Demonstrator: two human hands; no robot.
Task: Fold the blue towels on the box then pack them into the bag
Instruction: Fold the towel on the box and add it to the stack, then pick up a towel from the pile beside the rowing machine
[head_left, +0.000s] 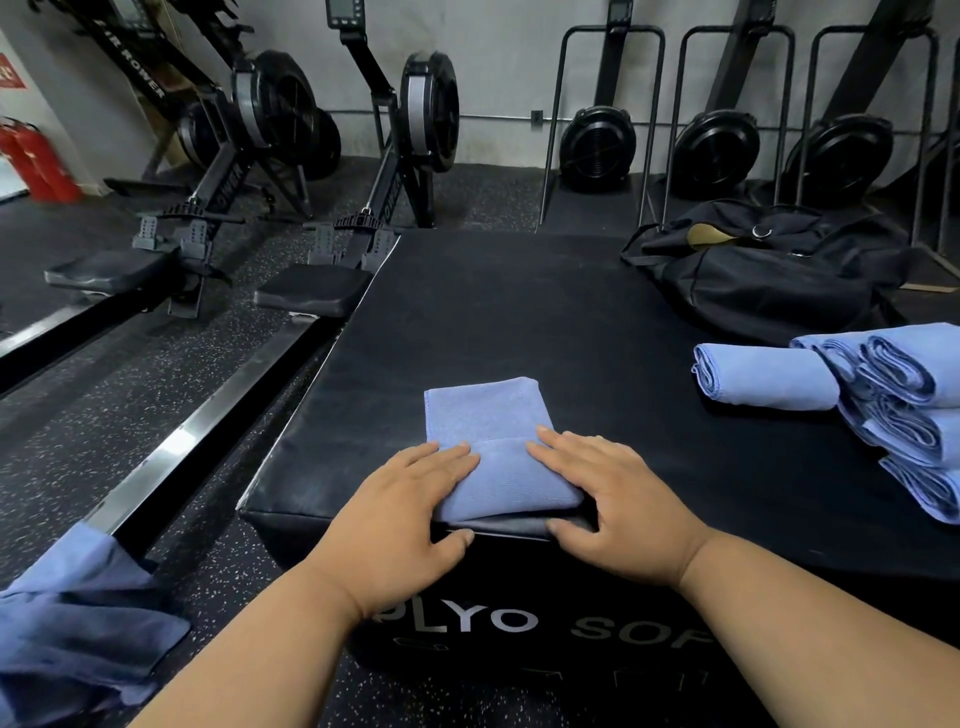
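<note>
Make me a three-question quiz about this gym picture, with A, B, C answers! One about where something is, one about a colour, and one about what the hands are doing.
1. Where is the black duffel bag?
A. on the far right of the plyo box
B. on a rowing machine seat
C. hanging on the wall

2. What colour is the towel being folded?
A. red
B. white
C. blue

3. What are the hands doing?
A. resting in the air
B. pressing on the towel
C. zipping the bag

Answers: 1 A, the bag sits at the box's far right corner. 2 C, it matches the folded blue towels stacked at right. 3 B, the left hand and right hand lie on the folded part, thumbs at its near edge.
</note>
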